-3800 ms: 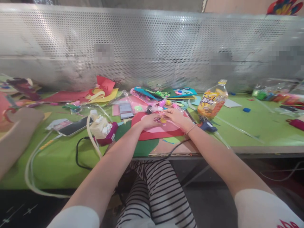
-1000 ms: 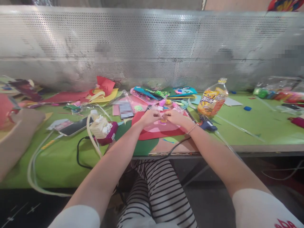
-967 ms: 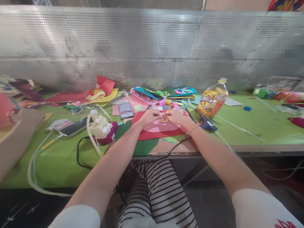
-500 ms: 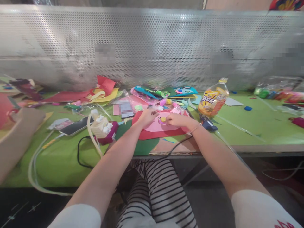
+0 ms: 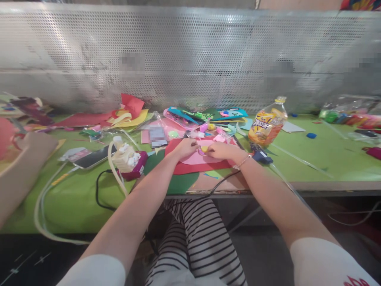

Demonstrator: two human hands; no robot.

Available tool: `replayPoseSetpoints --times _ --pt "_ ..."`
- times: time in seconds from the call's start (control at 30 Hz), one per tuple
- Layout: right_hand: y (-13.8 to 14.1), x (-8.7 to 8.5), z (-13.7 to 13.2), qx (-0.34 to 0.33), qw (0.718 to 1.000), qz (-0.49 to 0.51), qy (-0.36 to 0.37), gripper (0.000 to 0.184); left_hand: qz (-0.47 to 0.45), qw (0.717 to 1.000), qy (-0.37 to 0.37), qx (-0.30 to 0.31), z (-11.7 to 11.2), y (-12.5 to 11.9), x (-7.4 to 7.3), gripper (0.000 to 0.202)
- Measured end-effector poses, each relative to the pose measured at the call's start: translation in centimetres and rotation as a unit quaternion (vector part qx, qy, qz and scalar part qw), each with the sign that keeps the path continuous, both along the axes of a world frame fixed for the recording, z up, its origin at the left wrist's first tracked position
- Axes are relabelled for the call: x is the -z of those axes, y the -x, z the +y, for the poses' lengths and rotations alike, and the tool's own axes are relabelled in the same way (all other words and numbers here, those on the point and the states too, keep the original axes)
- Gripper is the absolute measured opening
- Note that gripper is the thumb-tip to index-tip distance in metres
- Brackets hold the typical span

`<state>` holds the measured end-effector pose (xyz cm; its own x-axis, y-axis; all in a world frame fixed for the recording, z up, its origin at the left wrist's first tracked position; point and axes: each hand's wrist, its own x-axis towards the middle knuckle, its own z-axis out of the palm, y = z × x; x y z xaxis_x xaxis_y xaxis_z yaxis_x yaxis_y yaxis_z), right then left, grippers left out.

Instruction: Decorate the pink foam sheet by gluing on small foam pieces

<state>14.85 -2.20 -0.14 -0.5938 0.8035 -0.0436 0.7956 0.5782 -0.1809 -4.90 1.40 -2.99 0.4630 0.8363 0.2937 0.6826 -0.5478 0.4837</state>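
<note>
Head view, clock centred on the yellow piece (image 5: 204,149), 12 o'clock away from the wearer.

Yellow piece lay on the pink sheet (image 5: 193,160), which lay on the red sheet (image 5: 202,170). Left hand (image 5: 188,148) at 9 o'clock, thumb and fingers drawn narrow at the piece's near side; could not tell whether it gripped anything. Right hand (image 5: 222,151) at 3 o'clock, fingers curled in at the opposite edge; contact looked likely, a firm pinch could not be confirmed.

Progress: layering done as far as seen, pink over red, yellow piece on top. Handling of that piece judged unfinished, both hands being close about it. Whether it was fixed down could not be told. Loose bits (image 5: 220,136) at 1 o'clock lay off to the far side, apparently unused. Coloured cutouts (image 5: 235,114) sat stacked beyond, near 12 to 1.

Round about on the green surface (image 5: 312,159): green sheet (image 5: 181,184) at 7; blue tool (image 5: 262,156) at 3, near the right wrist; bottle (image 5: 268,126) between 2 and 3; phone (image 5: 95,157) at 9. Farther out at 9, a co-worker's hand (image 5: 37,143) held red-handled scissors (image 5: 17,140).
</note>
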Motion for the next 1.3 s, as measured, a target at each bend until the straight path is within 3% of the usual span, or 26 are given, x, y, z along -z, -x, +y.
replayPoseSetpoints --times 0.33,0.5,0.73,1.03,1.3 --pt "-0.4 -0.3 0.0 0.041 0.999 0.0 -0.005 0.035 -0.021 0.999 0.035 0.002 0.1 0.1 0.0 0.046" --pt "-0.3 -0.7 -0.1 0.006 0.997 0.074 0.01 0.028 -0.008 0.999 0.046 -0.002 -0.1 -0.1 -0.2 0.049" --pt "0.4 -0.1 -0.1 -0.028 0.999 0.032 0.027 0.024 -0.005 0.999 0.038 0.006 -0.2 -0.2 -0.2 0.043" --pt "0.8 0.0 -0.6 -0.059 0.997 0.036 -0.025 0.026 0.009 0.999 0.036 0.009 -0.4 -0.3 -0.4 0.044" --pt "1.2 -0.3 -1.2 -0.029 0.999 0.005 -0.037 0.027 0.025 0.999 0.036 0.011 -0.2 -0.4 -0.3 0.046"
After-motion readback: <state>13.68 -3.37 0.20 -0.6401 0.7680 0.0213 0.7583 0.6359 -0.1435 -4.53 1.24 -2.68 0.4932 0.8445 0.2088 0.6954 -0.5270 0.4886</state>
